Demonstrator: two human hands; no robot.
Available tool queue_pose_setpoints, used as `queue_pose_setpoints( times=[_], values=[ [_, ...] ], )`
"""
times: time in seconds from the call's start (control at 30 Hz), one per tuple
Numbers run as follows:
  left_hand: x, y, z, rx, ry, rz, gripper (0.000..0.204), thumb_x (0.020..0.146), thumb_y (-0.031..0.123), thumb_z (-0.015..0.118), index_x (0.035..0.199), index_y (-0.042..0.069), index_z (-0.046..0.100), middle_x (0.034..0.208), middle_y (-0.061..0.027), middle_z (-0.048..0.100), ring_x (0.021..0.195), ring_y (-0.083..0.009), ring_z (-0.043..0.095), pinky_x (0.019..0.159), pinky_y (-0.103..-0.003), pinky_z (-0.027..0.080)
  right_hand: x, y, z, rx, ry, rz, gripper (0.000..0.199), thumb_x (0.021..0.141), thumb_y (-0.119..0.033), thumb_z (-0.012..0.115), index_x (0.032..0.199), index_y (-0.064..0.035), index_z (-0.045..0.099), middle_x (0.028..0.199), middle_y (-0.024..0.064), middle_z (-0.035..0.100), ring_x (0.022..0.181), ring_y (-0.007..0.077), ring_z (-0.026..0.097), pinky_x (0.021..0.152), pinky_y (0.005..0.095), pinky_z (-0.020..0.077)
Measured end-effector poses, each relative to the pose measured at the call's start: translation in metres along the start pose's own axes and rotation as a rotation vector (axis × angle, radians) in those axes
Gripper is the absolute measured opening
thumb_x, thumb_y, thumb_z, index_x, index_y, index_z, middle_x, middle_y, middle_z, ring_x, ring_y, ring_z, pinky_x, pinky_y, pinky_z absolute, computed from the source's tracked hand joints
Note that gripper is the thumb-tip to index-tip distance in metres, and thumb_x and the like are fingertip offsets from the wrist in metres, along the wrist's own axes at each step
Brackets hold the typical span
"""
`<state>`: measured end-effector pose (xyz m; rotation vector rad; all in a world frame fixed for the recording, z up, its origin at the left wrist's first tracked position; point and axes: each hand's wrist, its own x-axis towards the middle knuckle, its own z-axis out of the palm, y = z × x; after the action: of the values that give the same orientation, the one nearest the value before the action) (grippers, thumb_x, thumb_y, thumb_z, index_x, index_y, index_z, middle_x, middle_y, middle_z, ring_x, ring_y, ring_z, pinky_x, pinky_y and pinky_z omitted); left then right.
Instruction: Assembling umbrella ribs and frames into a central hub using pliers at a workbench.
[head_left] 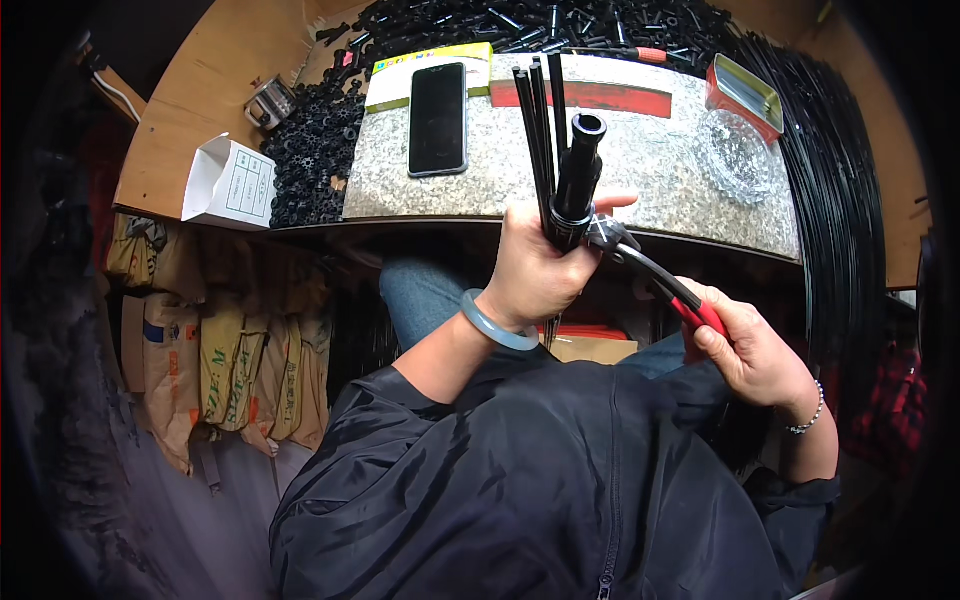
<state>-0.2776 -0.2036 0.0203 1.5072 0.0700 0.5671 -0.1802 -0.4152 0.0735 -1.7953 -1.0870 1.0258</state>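
Note:
My left hand [540,265] is closed around the lower end of a black tube [578,185] with an open, ringed top. Several thin black rods [537,130] stand up beside the tube from the same grip. In my right hand [748,350] are pliers [655,276] with red and black handles. Their jaws reach the base of the tube, next to my left fingers. Whether the jaws are closed on a part there, I cannot tell. The tube is tilted slightly, held over my lap at the front edge of the speckled slab [390,195].
On the slab lie a dark phone [438,120], a yellow-and-white box [392,82], a red strip [630,100], a clear glass dish [737,160] and a tin [745,97]. Black parts [315,150] heap behind and left, near a white carton [230,185]. Long black rods [840,200] hang at right.

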Motion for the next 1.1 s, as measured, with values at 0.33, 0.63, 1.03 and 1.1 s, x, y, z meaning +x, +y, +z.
queue_pose_setpoints(
  times=[0.33, 0.63, 1.03, 1.1],
  values=[
    [0.006, -0.009, 0.009, 0.11, -0.001, 0.261, 0.031, 0.075, -0.011, 0.051, 0.1, -0.003, 0.067, 0.066, 0.0008, 0.057, 0.055, -0.0058, 0.052, 0.052, -0.02, 0.042, -0.007, -0.013, -0.018, -0.203, 0.039, 0.242, 0.039, 0.091, -0.028, 0.055, 0.067, 0.002, 0.049, 0.048, 0.0088, 0.041, 0.044, 0.0141, 0.038, 0.046, 0.0297, 0.0367],
    [0.006, -0.009, -0.004, 0.173, 0.062, 0.187, 0.019, 0.08, -0.008, 0.054, 0.096, -0.007, 0.063, 0.068, -0.0022, 0.061, 0.053, -0.0005, 0.046, 0.047, -0.018, 0.036, -0.003, -0.004, -0.01, -0.532, 0.346, -0.153, 0.026, 0.081, -0.01, 0.065, 0.095, -0.0021, 0.045, 0.069, 0.0137, 0.056, 0.056, 0.0263, 0.056, 0.052, 0.0309, 0.0439],
    [0.005, -0.003, 0.02, 0.081, 0.02, 0.263, 0.02, 0.076, -0.005, 0.06, 0.096, -0.006, 0.065, 0.094, -0.0145, 0.067, 0.073, -0.0115, 0.063, 0.061, -0.023, 0.049, 0.075, -0.006, 0.056, 0.448, 0.666, -0.487, 0.027, 0.071, -0.006, 0.076, 0.096, -0.0011, 0.068, 0.091, 0.0053, 0.06, 0.08, 0.0106, 0.055, 0.071, 0.0239, 0.044],
    [0.005, -0.005, 0.017, 0.162, -0.019, 0.299, 0.022, 0.072, -0.006, 0.061, 0.092, -0.005, 0.066, 0.102, -0.0171, 0.066, 0.081, -0.0158, 0.065, 0.068, -0.026, 0.05, 0.075, -0.003, 0.054, 0.247, 0.694, -0.611, 0.017, 0.074, -0.002, 0.073, 0.09, -0.0004, 0.067, 0.088, 0.0054, 0.057, 0.081, 0.0124, 0.054, 0.073, 0.0246, 0.0433]
  ],
)
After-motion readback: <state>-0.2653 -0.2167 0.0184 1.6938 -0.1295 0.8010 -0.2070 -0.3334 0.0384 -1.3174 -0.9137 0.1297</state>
